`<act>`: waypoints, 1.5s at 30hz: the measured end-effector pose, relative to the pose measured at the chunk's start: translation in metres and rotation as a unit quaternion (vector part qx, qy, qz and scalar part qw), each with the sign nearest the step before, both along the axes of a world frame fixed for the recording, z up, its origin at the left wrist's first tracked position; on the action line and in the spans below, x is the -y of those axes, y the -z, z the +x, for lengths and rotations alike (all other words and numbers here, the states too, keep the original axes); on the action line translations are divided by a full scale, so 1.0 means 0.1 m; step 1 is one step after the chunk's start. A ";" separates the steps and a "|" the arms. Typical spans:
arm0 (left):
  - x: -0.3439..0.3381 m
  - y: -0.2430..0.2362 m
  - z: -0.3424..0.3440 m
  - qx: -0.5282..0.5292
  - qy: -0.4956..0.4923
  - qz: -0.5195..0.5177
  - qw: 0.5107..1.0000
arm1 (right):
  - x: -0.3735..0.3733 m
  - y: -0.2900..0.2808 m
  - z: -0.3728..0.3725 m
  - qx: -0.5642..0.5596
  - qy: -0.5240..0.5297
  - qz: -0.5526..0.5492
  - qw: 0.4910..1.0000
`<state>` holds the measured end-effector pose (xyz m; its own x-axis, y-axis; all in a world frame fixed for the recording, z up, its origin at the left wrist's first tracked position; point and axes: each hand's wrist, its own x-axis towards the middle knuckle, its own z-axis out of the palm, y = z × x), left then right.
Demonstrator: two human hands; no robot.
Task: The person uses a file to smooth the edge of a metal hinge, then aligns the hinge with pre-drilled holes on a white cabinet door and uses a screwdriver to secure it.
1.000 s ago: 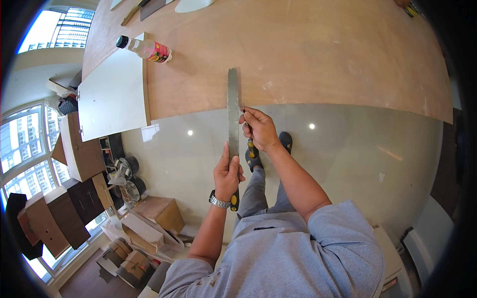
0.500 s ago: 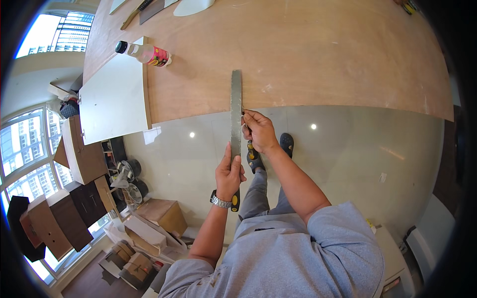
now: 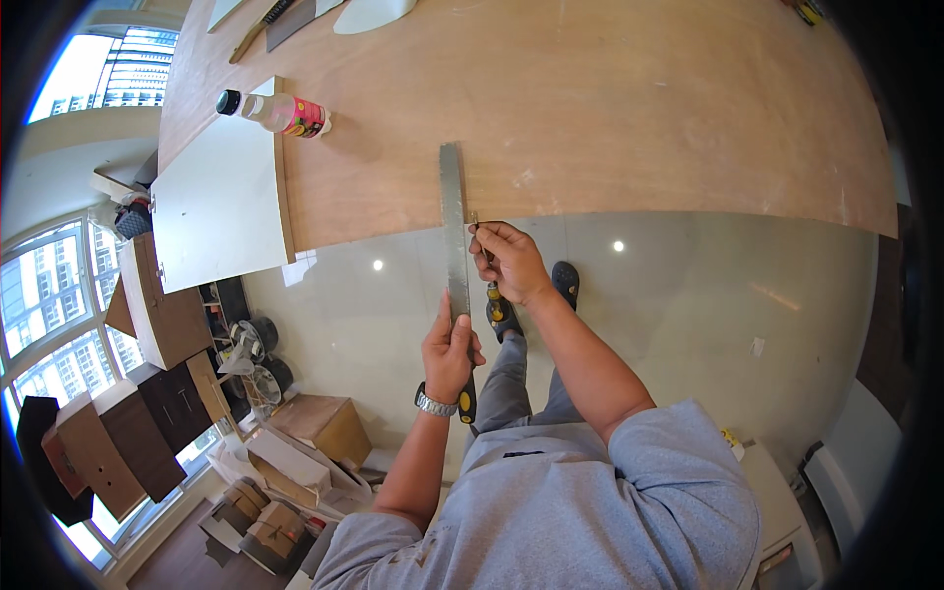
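Note:
Low in the middle, my left hand (image 3: 449, 354) is closed around a long, narrow grey flat file (image 3: 452, 216). Its black-and-yellow handle shows below my palm, and the blade's far end reaches over the table (image 3: 629, 118). Just right of the blade, my right hand (image 3: 509, 261) pinches the shaft of a screwdriver (image 3: 495, 292), whose yellow-and-black handle hangs under the fingers. A small metal tip pokes up beyond the fingertips, beside the blade. My fingers partly hide the shaft.
A clear bottle (image 3: 285, 113) with a pink label lies at the left, beside a white panel (image 3: 216, 202) overhanging the table edge. At the far left are a brown-handled tool (image 3: 258, 34) and flat pieces. Boxes (image 3: 317, 428) and cabinets stand on the floor at left.
The file's blade has shifted slightly left, leaving a wider gap from my right hand. The screwdriver tip now shows more clearly. Both grips stay closed.

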<state>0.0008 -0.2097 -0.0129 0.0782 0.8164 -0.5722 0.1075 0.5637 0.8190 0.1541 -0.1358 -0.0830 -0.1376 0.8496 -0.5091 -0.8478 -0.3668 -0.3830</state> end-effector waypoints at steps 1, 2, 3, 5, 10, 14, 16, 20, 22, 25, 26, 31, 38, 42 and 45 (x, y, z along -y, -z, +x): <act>-0.01 -0.02 0.01 0.002 -0.017 -0.003 1.000 | 0.00 -0.01 0.02 -0.015 -0.013 -0.006 1.000; -0.01 -0.02 -0.01 0.003 -0.017 -0.002 1.000 | 0.00 -0.01 0.03 -0.015 -0.013 -0.005 1.000; -0.01 0.00 -0.04 0.001 -0.014 0.006 1.000 | 0.00 -0.01 0.03 -0.018 -0.015 -0.009 1.000; -0.02 -0.01 -0.07 -0.001 -0.013 0.015 1.000 | 0.02 0.01 0.04 -0.022 -0.017 -0.011 1.000; 0.00 -0.03 -0.08 -0.002 0.001 0.008 1.000 | 0.03 0.03 0.03 -0.006 -0.028 -0.005 1.000; 0.03 -0.04 -0.05 -0.006 0.004 0.008 1.000 | 0.04 0.04 0.02 0.013 -0.017 0.003 1.000; 0.04 -0.03 -0.05 -0.014 0.021 0.017 1.000 | 0.04 0.06 0.00 0.012 -0.003 0.021 1.000; 0.06 -0.04 -0.04 -0.010 0.024 0.013 1.000 | 0.06 0.09 -0.02 -0.001 0.003 0.022 1.000; 0.07 -0.04 -0.03 -0.008 0.027 0.010 1.000 | 0.06 0.07 -0.03 0.004 0.012 0.046 0.999; 0.09 -0.03 -0.01 -0.016 0.028 0.007 0.999 | 0.06 0.02 -0.04 -0.006 0.010 0.044 0.999; 0.09 -0.02 -0.01 -0.017 0.029 0.008 0.999 | 0.05 -0.01 -0.04 -0.007 0.011 0.045 0.999; 0.10 -0.03 0.03 -0.034 0.031 0.019 0.999 | 0.05 -0.05 -0.02 -0.004 0.008 0.004 1.000; 0.14 -0.02 0.01 -0.031 0.019 0.004 0.999 | 0.04 -0.07 0.00 -0.007 -0.007 -0.013 1.000; 0.17 0.02 -0.02 -0.033 0.022 0.015 0.999 | 0.03 -0.08 -0.02 -0.007 -0.008 -0.018 1.000; 0.19 0.05 -0.02 -0.024 0.021 0.020 0.999 | 0.04 -0.03 -0.02 -0.013 -0.004 -0.005 1.000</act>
<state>-0.0008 -0.2291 -0.0175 0.0864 0.8350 -0.5434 0.1695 0.5252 0.8340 0.1516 -0.1403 -0.0803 -0.1577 0.8431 -0.5141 -0.8547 -0.3772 -0.3565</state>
